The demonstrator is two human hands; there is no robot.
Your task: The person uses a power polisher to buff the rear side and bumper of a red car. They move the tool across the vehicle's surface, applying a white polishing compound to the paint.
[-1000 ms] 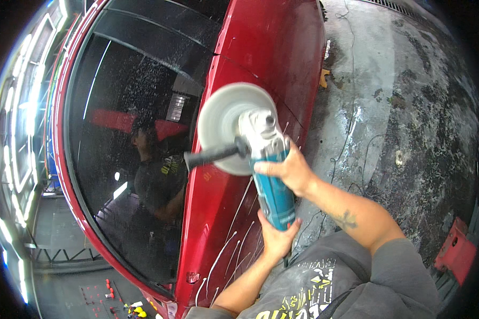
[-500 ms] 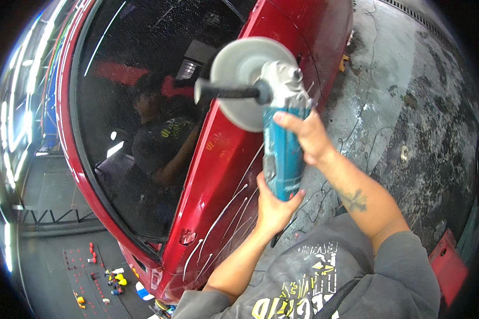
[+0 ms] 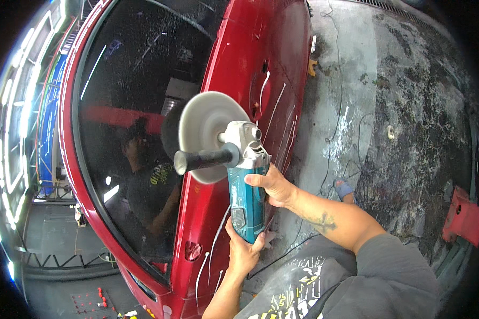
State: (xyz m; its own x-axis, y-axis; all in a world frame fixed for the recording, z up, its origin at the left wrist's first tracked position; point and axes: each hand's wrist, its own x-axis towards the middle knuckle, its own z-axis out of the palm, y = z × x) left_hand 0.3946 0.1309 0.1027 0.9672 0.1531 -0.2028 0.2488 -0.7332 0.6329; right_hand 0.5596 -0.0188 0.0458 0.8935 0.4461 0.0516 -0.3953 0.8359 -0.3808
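Note:
Both of my hands are closed around a teal polisher (image 3: 246, 198) with a silver-grey head. My right hand (image 3: 275, 186) grips the body just behind the head, its thumb across the top. At the rear end, my left hand (image 3: 243, 252) wraps the body from below. A black side handle (image 3: 207, 159) sticks out to the left with no hand on it. The round whitish pad (image 3: 201, 122) looks smeared, as if spinning. It overlaps the dark window (image 3: 143, 69) and red car body (image 3: 239, 58); I cannot tell whether it touches them.
White streaks (image 3: 274, 106) of a creamy substance run along the red panel. A cable (image 3: 332, 122) lies over the stained concrete floor (image 3: 410, 143). At the right lies a red panel piece (image 3: 465, 215). Bright light tubes (image 3: 24, 122) line the left side.
The polisher has shifted left and downward in view, with both hands still on it. More white streaks beyond its head now show, and the whole view has shifted.

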